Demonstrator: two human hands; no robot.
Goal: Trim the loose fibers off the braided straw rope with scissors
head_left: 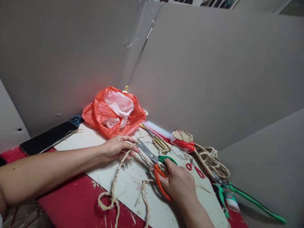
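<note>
Pinched in my left hand is a braided straw cord, which hangs down and loops over the red surface at the front. My right hand grips scissors with one orange and one green handle. Their blades point up and left, with the tips beside my left fingers, at the cord. Whether the blades touch the cord cannot be made out. Another length of cord hangs below the scissors. Straw scraps lie scattered over the white board.
An orange plastic bag stands at the back by the grey wall. Gold-handled scissors, small red scissors, coiled cord and green-handled cutters lie to the right. A black phone lies at left.
</note>
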